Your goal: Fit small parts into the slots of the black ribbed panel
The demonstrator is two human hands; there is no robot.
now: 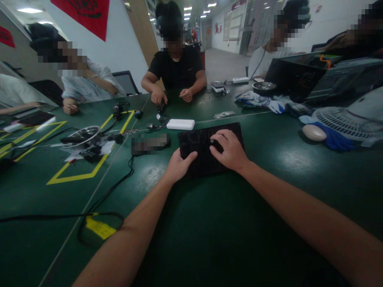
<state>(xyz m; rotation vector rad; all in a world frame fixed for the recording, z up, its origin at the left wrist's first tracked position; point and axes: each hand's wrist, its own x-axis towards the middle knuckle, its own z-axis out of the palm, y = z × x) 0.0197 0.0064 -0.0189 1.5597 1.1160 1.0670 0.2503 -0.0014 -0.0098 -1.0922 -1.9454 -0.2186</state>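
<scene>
A flat black rectangular panel (199, 161) lies in front of me on the green table, its surface marked by dark outlines I cannot make out clearly. My left hand (179, 164) grips its left edge, thumb on top and the other fingers mostly hidden. Over the panel's right half, my right hand (229, 149) is closed, with thumb and fingers curled together. A small round grey spot (212, 140) shows at those fingertips; what they hold there is too small and dark to name. Just beyond the panel is a white power bank-like block (180, 124).
Left of the panel lies a dark, partly blurred flat object (150, 144) with a black cable. A metal bowl (86, 136) of black parts stands inside yellow tape. At right are a white fan (344, 123), blue gloves (335, 137) and a pale oval object (314, 132). Several people sit around the table.
</scene>
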